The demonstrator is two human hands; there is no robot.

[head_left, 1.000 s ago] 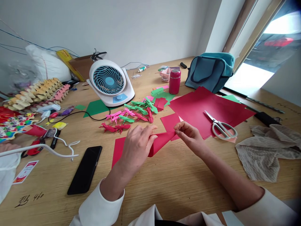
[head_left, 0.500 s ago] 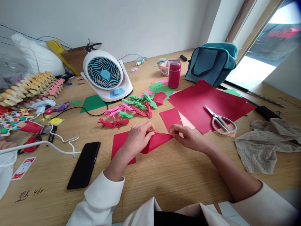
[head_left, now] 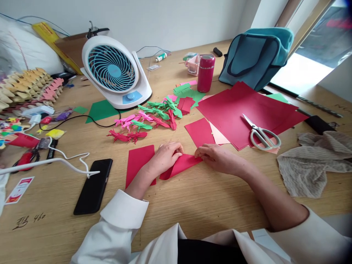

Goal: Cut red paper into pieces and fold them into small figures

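Observation:
A partly folded piece of red paper [head_left: 180, 165] lies between my hands on the wooden table. My left hand [head_left: 169, 157] pinches its upper left edge, the fingers closed. At its right corner my right hand [head_left: 210, 156] grips the paper with bent fingers. Partly under my left forearm is another red sheet [head_left: 140, 161]. A smaller red sheet [head_left: 200, 132] lies just beyond my right hand. Farther back sit several folded paper figures [head_left: 156, 115] in green, pink and red.
White scissors [head_left: 265, 137] rest on large red sheets [head_left: 242, 113] at the right, near a grey cloth [head_left: 305, 165]. A black phone [head_left: 93, 187] is at the left. Behind stand a fan [head_left: 115, 73], a red flask [head_left: 206, 73] and a teal bag [head_left: 253, 58].
The camera view has shifted a little. The folded red paper lies slightly lower and curls at its lower left, and my right hand is flatter over its corner.

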